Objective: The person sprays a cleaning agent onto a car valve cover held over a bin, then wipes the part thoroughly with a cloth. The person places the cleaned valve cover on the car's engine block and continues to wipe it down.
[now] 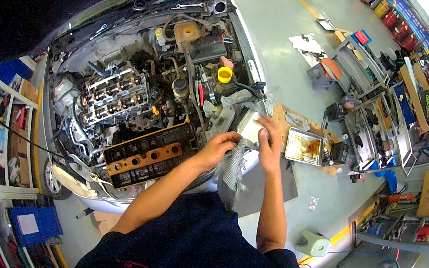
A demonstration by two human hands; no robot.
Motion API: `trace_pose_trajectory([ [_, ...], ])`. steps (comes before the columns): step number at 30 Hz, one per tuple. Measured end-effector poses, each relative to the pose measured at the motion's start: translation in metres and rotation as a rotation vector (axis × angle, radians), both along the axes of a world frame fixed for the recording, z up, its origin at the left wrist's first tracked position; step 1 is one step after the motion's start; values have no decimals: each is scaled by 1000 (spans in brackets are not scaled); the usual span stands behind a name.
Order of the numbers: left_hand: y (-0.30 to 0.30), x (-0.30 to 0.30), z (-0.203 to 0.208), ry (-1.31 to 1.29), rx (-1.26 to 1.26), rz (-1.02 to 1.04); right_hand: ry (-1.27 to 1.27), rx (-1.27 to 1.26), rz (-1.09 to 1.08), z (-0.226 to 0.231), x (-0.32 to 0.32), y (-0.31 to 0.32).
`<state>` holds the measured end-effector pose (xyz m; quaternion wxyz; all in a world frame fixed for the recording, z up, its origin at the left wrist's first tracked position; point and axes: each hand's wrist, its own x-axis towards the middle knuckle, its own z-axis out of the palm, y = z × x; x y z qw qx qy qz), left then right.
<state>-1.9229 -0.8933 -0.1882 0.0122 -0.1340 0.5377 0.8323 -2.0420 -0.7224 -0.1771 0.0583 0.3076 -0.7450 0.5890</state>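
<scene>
Over the car's front right corner, my left hand point(218, 150) pinches a grey patterned rag point(230, 175) that hangs down in front of my dark shirt. My right hand point(270, 147) is beside the rag's upper end, thumb raised; its fingers are smeared by motion, so their grip is unclear. A pale, shiny surface point(249, 127) shows just beyond both hands, too blurred to name. To the left is the open engine point(114, 98) with its camshafts exposed. A removed black engine cover point(146, 156) with a tan inner strip lies across the front of the bay.
A yellow cup point(224, 74) and red-handled pliers point(200, 94) sit in the bay. A metal tray point(304, 146) with brown oily residue lies on cardboard at right. Tool carts point(376, 127), a pale green stool point(313, 243) and left-hand shelves point(3, 136) stand around.
</scene>
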Motion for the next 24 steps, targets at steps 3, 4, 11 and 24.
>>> trace_pose_trajectory([
  [3,-1,-5,-8,12,129,-52,-507,-143,97,-29,3,-16],
  [4,0,-4,-6,-19,134,-22,-463,-201,-49,-24,10,-30],
  [11,1,-6,10,81,-187,35,-407,-79,-153,-17,-9,-52],
  [24,-9,-7,7,22,-283,27,-423,-70,-23,-17,20,-54],
])
